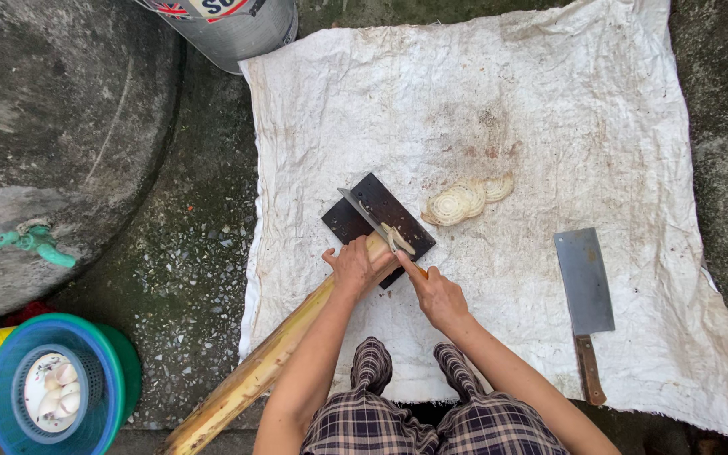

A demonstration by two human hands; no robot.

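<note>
On the dark cutting board (362, 211), the pale stalk (254, 375) is pinned by the closed left hand (352, 268), its long axis running back toward the person, while a knife (370, 218) is gripped crosswise in the right hand (436, 294).

A long pale-yellow banana stem (271, 362) is laid slantwise, its cut end on a dark rectangular wooden board (364, 211); a thin-bladed knife (372, 221) (blade down) is set across that end
</note>
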